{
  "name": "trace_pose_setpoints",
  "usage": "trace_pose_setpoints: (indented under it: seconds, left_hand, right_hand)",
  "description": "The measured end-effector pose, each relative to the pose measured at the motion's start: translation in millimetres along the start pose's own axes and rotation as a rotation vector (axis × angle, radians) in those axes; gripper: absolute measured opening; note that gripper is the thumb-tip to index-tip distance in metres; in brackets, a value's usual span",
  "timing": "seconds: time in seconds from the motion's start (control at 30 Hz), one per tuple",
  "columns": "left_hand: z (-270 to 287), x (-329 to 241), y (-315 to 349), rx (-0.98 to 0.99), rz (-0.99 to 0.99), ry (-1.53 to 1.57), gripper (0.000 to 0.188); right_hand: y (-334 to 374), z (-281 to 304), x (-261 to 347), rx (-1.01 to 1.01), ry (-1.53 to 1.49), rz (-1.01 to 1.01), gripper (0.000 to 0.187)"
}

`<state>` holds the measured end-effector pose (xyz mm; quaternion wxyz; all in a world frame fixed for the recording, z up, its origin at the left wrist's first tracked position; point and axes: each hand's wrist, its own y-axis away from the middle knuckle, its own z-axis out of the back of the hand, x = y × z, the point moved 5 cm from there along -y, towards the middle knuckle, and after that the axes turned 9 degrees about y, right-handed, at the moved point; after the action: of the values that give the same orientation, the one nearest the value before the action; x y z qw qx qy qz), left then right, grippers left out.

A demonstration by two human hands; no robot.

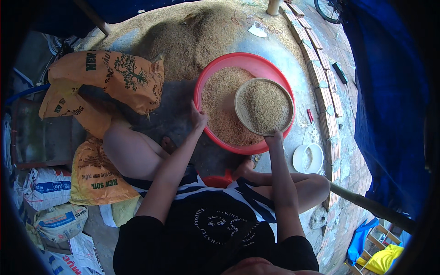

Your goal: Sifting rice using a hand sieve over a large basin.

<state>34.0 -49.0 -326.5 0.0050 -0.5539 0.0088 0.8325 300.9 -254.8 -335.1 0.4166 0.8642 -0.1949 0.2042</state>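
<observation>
In front of my crossed legs stands a wide red plastic basin (217,61), with tan husk-like grain (219,98) spread over its bottom. My left hand (199,118) is closed at the basin's left rim, its fingertips partly hidden. A round, shallow sieve or tray with a pale rim (239,120) sits over the right part of the basin, carrying a heap of the same grain (263,104). At its near edge, my right hand (275,137) grips that rim; most of the fingers are underneath and out of sight.
Beyond the basin lies a large grain pile (192,41). Orange sacks (105,78) are on the left, above several white bags (48,188). To the right are a white bowl (307,158), a red-handled tool (310,116), a brick row (321,91) and a blue tarp (382,91).
</observation>
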Motion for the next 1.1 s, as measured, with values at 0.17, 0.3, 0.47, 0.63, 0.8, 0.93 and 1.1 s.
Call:
trace_pose_setpoints:
  seconds: [0.17, 0.3, 0.47, 0.63, 0.8, 0.93, 1.1]
  left_hand:
    - [7, 3, -14, -0.035, -0.124, -0.018, 0.062]
    - [33, -17, -45, 0.034, -0.037, -0.011, 0.054]
    - [93, -2, -90, -0.032, -0.001, -0.076, 0.046]
    - [131, 3, -101, -0.16, 0.018, -0.299, 0.043]
    - [121, -44, -63, -0.307, -0.184, -0.355, 0.044]
    - [86, -43, -11, -0.383, -0.26, -0.052, 0.045]
    - [75, -2, -10, -0.026, 0.242, 0.631, 0.041]
  right_hand:
    - [-3, -7, -12, -0.081, 0.052, -0.032, 0.036]
    - [-12, 0, -21, -0.081, 0.122, -0.063, 0.037]
    - [-9, -28, -42, -0.004, 0.145, -0.127, 0.037]
    - [-2, -67, -69, 0.09, 0.161, -0.226, 0.037]
    - [11, -112, -103, 0.042, 0.061, -0.352, 0.038]
    - [34, -153, -136, 0.094, 0.034, -0.436, 0.038]
    - [59, -177, -172, 0.311, 0.025, -0.503, 0.04]
